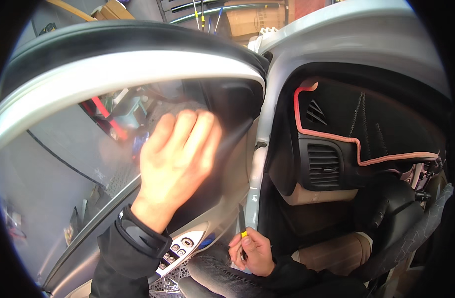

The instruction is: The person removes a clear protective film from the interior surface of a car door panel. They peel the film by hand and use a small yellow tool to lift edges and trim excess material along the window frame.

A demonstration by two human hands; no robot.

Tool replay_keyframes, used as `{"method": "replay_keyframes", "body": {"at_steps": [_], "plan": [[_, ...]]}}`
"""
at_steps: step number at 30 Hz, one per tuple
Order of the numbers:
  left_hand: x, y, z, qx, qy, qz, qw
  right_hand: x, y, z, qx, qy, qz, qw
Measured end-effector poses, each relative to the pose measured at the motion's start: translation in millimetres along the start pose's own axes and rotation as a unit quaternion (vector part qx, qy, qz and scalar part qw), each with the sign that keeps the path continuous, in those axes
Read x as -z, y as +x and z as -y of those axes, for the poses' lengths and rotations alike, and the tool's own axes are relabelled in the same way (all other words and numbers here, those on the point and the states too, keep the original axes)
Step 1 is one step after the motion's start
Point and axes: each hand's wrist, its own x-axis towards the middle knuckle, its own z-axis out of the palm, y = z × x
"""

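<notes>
My left hand [180, 159] is raised in front of the window glass [58, 164] of an open car door, back of the hand toward me. Its fingers are curled and close together. Their tips are hidden, so I cannot tell what they hold or whether they touch the glass. Lower and to the right, my right hand [254, 252] grips a utility knife [244, 233] with a yellow collar, its dark blade pointing up. The knife is beside the door opening, near the car's pillar [253, 198].
The white door frame [138, 64] arches across the left. A switch panel [180, 248] lies below my left wrist. On the right are the dashboard with a pink-edged dark cover [336, 114], an air vent [323, 165] and the steering wheel [386, 208]. A cardboard box [254, 21] stands beyond the door.
</notes>
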Motion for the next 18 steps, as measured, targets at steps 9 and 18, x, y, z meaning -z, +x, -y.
{"method": "replay_keyframes", "body": {"at_steps": [9,18], "plan": [[-3,4,-12,0.025,0.001,0.105,0.994,-1,4,-18,-0.048,0.002,-0.020,0.999],[6,-1,-45,0.263,-0.169,0.279,0.908,2,9,-24,-0.072,-0.017,-0.032,0.997]]}}
